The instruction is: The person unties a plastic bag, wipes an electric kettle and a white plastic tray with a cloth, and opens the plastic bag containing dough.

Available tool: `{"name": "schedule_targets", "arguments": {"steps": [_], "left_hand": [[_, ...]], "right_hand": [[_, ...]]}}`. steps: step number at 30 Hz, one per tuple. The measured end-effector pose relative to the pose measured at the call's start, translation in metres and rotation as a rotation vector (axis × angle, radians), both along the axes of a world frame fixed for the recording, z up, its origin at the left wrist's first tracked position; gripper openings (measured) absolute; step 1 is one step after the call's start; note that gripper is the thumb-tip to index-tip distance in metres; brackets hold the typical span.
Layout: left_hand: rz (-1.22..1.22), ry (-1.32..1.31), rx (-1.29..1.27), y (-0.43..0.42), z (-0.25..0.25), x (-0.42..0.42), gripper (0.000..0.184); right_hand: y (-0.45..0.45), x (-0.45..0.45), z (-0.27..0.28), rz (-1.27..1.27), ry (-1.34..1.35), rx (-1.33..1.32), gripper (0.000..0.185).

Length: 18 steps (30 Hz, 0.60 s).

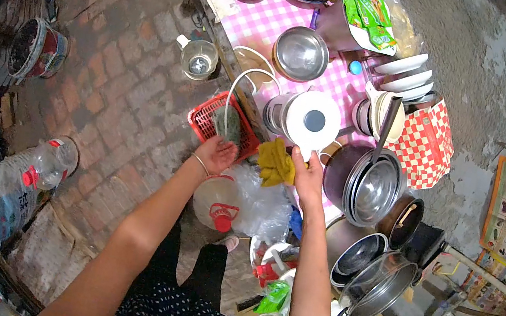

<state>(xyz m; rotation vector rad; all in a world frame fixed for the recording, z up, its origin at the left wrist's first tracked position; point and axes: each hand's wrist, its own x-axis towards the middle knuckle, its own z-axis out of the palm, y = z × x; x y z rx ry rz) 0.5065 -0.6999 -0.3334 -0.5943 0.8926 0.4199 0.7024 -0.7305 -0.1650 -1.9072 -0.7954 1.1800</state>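
Observation:
A white electric kettle [323, 113] with a dark round mark on its lid is at the table's near edge. My right hand [308, 176] is closed around its handle, with a yellow cloth [276, 163] hanging beside the fingers. To the left, my left hand [216, 155] is over a red plastic basket [203, 115] that holds something grey-green; its curled fingers are around or against a white cable [229, 100], which loops up toward the kettle. Contact with the cable is hard to make out.
The checked table [250, 19] carries a steel bowl [301, 53], stacked pots [374, 193] and white bowls [410, 75]. Below it stands a red-capped jug [213, 198] beside plastic bags. A clear pitcher [199, 59] is left of the table. Bottles [15, 180] lie at far left.

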Motion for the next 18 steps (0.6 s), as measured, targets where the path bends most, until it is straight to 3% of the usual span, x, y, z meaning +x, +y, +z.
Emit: {"name": "schedule_targets", "arguments": {"steps": [6,8,10,13,14,15,17,18], "left_hand": [[-0.019,0.057,0.079,-0.002,-0.012,-0.026,0.018],[-0.017,0.072,0.153,-0.009,-0.006,-0.042,0.018],[-0.097,0.281,0.096,-0.016,0.013,-0.061,0.017],[-0.117,0.337,0.098,-0.052,-0.007,-0.097,0.019],[-0.117,0.341,0.096,-0.071,-0.033,-0.120,0.019],[-0.062,0.141,0.108,-0.092,-0.068,-0.144,0.020],[0.012,-0.057,0.120,-0.108,-0.064,-0.157,0.020],[-0.022,0.107,0.113,-0.114,-0.054,-0.166,0.020]], "right_hand": [[-0.017,0.001,0.001,-0.107,0.155,-0.267,0.032],[-0.017,-0.001,-0.001,-0.109,0.151,-0.247,0.030],[-0.013,0.000,-0.010,-0.026,0.051,-0.017,0.029],[-0.001,0.010,-0.026,0.017,-0.053,-0.065,0.026],[0.000,0.005,-0.019,0.018,-0.050,-0.066,0.026],[0.003,-0.003,-0.004,-0.032,-0.004,-0.117,0.026],[0.000,-0.008,-0.003,-0.045,0.018,-0.102,0.026],[-0.002,-0.004,-0.013,-0.040,0.018,-0.105,0.026]]}}
